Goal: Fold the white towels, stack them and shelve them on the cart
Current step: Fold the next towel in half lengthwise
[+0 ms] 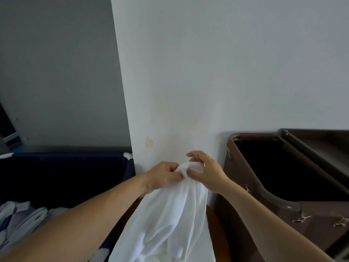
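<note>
up against the outer corner of the white wall (188, 72), i hold a white towel (170, 224) by a bunched gather at its top. my left hand (163, 175) has its fingers curled round the gather from the left. my right hand (206, 172) pinches the same bunch from the right, with one finger crooked above the cloth. the two hands sit nearly together, a small hump of towel standing up between them.

from that grip the towel hangs down in long loose folds between my bare forearms. it widens as it drops and runs off the lower edge of view, so i cannot tell where its bottom end lies. behind it shows a strip of brown floor (212, 216).

to my right, just beside the wall, stands a brown cloth bin (241, 186) with an open mouth, dark inside, and a curved grey tube (277, 198) along its near rim. past it is a flat grey-brown top (321, 142) edged by a metal rail; i cannot tell what it belongs to.

to my left, beneath the grey wall (56, 72), a dark navy cloth bin (66, 176) stands, and white linen with blue stripes (24, 220) lies heaped by my left elbow.
</note>
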`<move>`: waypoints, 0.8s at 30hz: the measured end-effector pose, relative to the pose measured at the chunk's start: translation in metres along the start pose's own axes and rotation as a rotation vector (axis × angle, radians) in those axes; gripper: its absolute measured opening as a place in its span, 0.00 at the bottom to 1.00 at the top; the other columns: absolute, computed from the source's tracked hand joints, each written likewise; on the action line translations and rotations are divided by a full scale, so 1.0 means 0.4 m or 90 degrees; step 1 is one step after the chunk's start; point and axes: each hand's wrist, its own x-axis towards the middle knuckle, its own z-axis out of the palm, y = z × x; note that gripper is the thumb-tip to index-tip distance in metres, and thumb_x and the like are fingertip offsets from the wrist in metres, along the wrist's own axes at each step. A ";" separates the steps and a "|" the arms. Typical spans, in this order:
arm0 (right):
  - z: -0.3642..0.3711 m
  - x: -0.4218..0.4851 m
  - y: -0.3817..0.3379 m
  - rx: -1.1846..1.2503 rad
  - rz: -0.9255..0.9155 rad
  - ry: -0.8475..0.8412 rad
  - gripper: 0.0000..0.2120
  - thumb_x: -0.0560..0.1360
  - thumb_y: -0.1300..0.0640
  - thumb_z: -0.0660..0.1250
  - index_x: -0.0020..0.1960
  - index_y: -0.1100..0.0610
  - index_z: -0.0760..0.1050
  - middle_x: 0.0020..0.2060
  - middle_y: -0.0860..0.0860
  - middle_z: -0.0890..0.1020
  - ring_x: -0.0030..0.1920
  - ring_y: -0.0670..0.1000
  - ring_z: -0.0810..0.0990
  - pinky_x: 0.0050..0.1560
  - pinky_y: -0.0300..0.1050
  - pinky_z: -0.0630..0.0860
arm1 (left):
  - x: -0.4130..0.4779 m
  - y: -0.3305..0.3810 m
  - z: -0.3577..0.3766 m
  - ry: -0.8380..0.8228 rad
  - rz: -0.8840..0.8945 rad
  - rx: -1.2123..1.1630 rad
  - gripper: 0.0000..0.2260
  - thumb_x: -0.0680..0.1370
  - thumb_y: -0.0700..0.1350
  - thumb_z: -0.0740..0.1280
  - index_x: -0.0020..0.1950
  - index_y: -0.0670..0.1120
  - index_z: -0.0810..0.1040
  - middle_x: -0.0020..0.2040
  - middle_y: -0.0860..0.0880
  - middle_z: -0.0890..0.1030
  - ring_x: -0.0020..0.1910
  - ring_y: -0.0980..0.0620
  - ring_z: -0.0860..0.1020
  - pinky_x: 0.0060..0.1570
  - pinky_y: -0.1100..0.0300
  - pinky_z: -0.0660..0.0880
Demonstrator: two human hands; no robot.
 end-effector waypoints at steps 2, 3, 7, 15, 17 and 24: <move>0.016 -0.018 -0.007 0.045 0.004 -0.005 0.18 0.71 0.55 0.76 0.52 0.36 0.76 0.53 0.40 0.78 0.54 0.38 0.76 0.53 0.32 0.72 | -0.001 -0.004 0.000 0.015 0.008 -0.063 0.07 0.73 0.44 0.71 0.49 0.44 0.82 0.42 0.49 0.81 0.43 0.51 0.79 0.45 0.58 0.75; 0.024 -0.021 -0.008 0.083 0.026 -0.007 0.14 0.72 0.54 0.76 0.50 0.37 0.78 0.53 0.40 0.79 0.53 0.39 0.77 0.52 0.32 0.73 | -0.002 -0.004 -0.001 0.021 0.013 -0.070 0.05 0.75 0.42 0.71 0.50 0.45 0.82 0.43 0.49 0.82 0.44 0.51 0.80 0.46 0.58 0.76; 0.045 -0.020 0.004 0.160 0.136 0.040 0.10 0.72 0.51 0.76 0.53 0.47 0.81 0.48 0.46 0.83 0.48 0.46 0.82 0.50 0.43 0.80 | -0.011 -0.005 -0.012 0.042 -0.001 -0.080 0.06 0.79 0.41 0.68 0.53 0.43 0.84 0.52 0.41 0.84 0.49 0.46 0.83 0.55 0.50 0.79; 0.058 -0.039 0.015 0.408 0.216 0.026 0.09 0.66 0.49 0.76 0.38 0.51 0.78 0.41 0.49 0.83 0.43 0.56 0.82 0.48 0.54 0.78 | -0.026 0.013 -0.022 0.080 0.016 -0.139 0.06 0.77 0.41 0.65 0.43 0.46 0.80 0.38 0.47 0.77 0.37 0.52 0.75 0.37 0.61 0.73; 0.053 -0.045 0.024 0.502 0.257 -0.033 0.09 0.73 0.53 0.74 0.43 0.55 0.75 0.40 0.55 0.80 0.41 0.57 0.77 0.45 0.55 0.74 | -0.030 0.016 -0.022 0.097 0.019 -0.135 0.07 0.70 0.44 0.62 0.35 0.50 0.78 0.34 0.48 0.73 0.34 0.53 0.70 0.34 0.61 0.69; 0.038 -0.059 0.035 0.579 0.285 -0.051 0.10 0.72 0.56 0.73 0.42 0.58 0.72 0.39 0.58 0.76 0.39 0.56 0.74 0.43 0.51 0.71 | -0.040 -0.005 -0.057 0.157 0.015 -0.121 0.05 0.65 0.43 0.59 0.28 0.48 0.70 0.34 0.47 0.66 0.37 0.49 0.63 0.35 0.58 0.61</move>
